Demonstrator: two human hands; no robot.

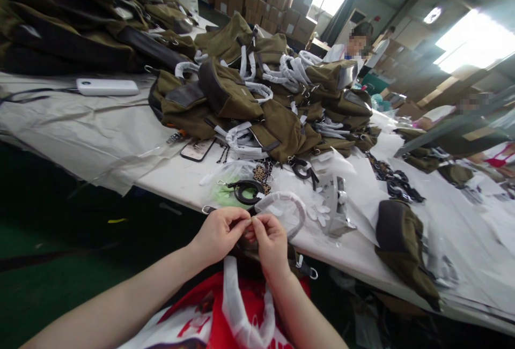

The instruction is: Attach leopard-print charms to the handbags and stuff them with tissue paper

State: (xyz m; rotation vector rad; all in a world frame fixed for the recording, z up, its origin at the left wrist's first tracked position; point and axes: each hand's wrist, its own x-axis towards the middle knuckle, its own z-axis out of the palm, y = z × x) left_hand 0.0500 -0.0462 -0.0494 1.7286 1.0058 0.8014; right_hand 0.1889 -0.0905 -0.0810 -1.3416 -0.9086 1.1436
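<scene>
My left hand (220, 234) and my right hand (272, 243) meet at the table's front edge, thumbs and forefingers pinched together. What they pinch is too small to make out. Below and between them is an olive bag (293, 257), mostly hidden by my hands and held close to my body. One of its white-wrapped handles (232, 290) hangs toward me, and the other wrapped handle (302, 212) arches over the table. A metal ring (314, 273) shows at the bag's right side. Just beyond my fingers lies a coiled black strap (246, 192) with a metal clip.
A large heap of olive bags (281, 124) covers the table's middle. Near it lie a phone (198, 149), a white power bank (107, 87) and a metal-and-white dispenser (337, 207). Another olive bag (402, 247) hangs over the edge at right. Other people work farther back.
</scene>
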